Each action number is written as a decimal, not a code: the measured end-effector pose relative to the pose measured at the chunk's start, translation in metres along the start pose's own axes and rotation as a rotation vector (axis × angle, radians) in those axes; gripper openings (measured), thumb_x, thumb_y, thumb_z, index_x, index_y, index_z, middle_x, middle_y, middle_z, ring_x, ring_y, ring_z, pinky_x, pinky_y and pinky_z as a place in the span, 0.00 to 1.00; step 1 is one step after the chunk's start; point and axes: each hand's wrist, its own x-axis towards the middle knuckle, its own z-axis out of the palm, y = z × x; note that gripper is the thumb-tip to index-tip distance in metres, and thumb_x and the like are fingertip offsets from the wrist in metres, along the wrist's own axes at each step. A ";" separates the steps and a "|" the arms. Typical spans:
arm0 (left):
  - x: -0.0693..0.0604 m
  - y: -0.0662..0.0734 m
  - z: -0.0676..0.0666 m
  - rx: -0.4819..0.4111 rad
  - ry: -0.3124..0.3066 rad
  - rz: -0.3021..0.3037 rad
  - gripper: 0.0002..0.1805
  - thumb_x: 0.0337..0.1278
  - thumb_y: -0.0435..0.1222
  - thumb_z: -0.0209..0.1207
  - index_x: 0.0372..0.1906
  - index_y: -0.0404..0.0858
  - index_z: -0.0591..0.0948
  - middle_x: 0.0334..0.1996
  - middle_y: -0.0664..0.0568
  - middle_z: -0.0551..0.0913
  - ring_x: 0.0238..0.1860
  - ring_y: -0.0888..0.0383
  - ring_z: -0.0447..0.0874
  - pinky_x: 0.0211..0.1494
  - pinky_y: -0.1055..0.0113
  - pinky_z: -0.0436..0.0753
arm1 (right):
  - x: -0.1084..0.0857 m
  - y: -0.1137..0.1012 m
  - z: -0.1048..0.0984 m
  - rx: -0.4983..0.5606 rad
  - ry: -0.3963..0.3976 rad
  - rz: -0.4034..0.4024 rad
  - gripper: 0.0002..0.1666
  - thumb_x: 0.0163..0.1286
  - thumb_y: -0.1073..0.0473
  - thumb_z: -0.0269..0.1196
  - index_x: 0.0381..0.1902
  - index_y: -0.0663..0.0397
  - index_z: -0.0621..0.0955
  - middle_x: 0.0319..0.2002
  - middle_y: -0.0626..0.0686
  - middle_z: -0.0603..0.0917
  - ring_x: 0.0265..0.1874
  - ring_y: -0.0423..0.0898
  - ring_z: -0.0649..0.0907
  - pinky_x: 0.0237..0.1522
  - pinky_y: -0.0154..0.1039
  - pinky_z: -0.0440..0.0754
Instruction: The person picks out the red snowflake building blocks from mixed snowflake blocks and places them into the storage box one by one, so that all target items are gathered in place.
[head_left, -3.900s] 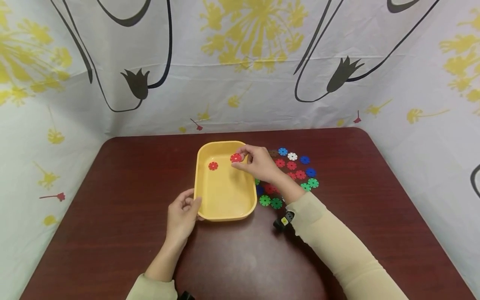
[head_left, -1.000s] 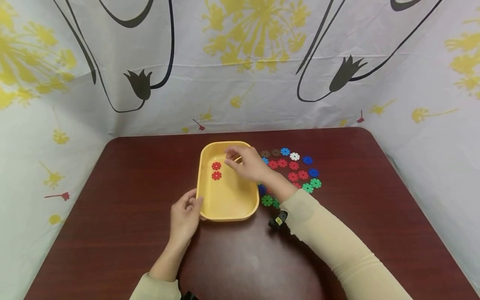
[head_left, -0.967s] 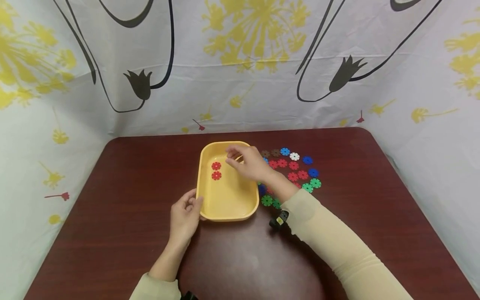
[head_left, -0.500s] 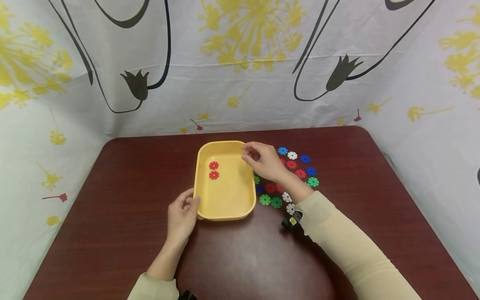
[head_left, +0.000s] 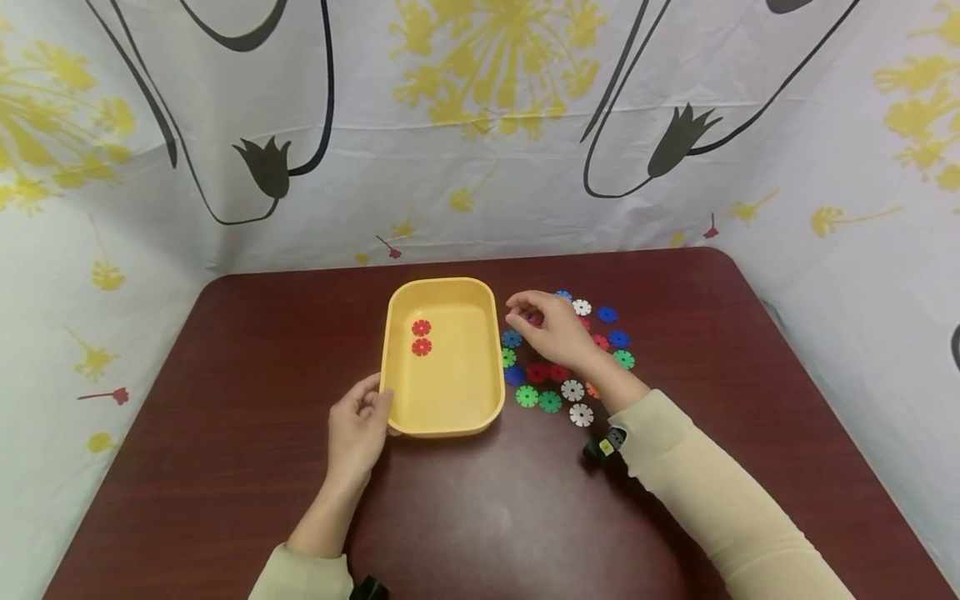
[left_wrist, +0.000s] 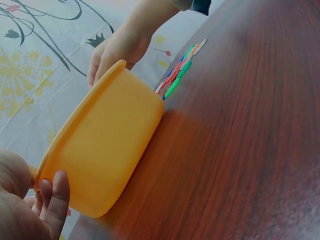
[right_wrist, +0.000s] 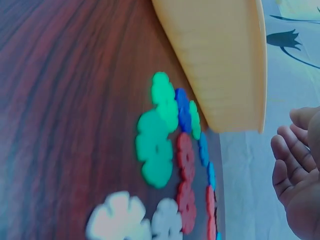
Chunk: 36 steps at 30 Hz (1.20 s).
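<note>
A yellow plastic tray (head_left: 450, 392) stands on the table, with two red flower-shaped discs (head_left: 422, 337) lying inside, one before the other. My left hand (head_left: 358, 429) grips its near left rim, the thumb on top and fingers at the outer wall; the left wrist view shows this hand (left_wrist: 30, 205) from close up. Over the loose flower-shaped discs (head_left: 550, 402) to the right of the tray hovers my right hand (head_left: 558, 331), its fingers loosely bent. Nothing shows between the fingers of the right hand (right_wrist: 297, 165) in the right wrist view. It hides some of the discs.
The loose discs are red, green, blue, white and orange, such as the white disc (head_left: 581, 415), and lie flat on the dark red-brown table (head_left: 225, 417). A patterned white cloth (head_left: 480, 200) hangs behind the table and along both sides.
A second red disc has come to lie in the tray since the oldest frame. My right hand has moved right, from above the tray to above the loose discs. The left hand keeps its grip.
</note>
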 end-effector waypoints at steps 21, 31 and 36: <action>0.001 -0.002 0.000 -0.009 -0.006 0.004 0.20 0.70 0.32 0.59 0.62 0.30 0.78 0.31 0.39 0.77 0.20 0.59 0.80 0.23 0.69 0.85 | -0.029 0.038 -0.015 -0.137 -0.364 0.093 0.11 0.66 0.58 0.72 0.43 0.55 0.83 0.32 0.46 0.79 0.25 0.43 0.75 0.30 0.37 0.79; 0.000 -0.002 -0.001 -0.015 -0.013 0.003 0.19 0.70 0.32 0.59 0.62 0.30 0.78 0.31 0.39 0.77 0.20 0.59 0.80 0.24 0.68 0.86 | -0.030 0.041 -0.011 -0.190 -0.295 0.121 0.08 0.68 0.59 0.70 0.42 0.56 0.84 0.28 0.46 0.82 0.26 0.41 0.79 0.33 0.39 0.83; 0.000 -0.001 -0.001 -0.015 -0.011 0.004 0.20 0.70 0.32 0.59 0.63 0.30 0.78 0.31 0.40 0.77 0.21 0.59 0.80 0.24 0.68 0.86 | -0.031 0.042 -0.014 -0.193 -0.278 0.119 0.12 0.65 0.56 0.73 0.41 0.57 0.85 0.29 0.47 0.81 0.27 0.42 0.78 0.34 0.42 0.82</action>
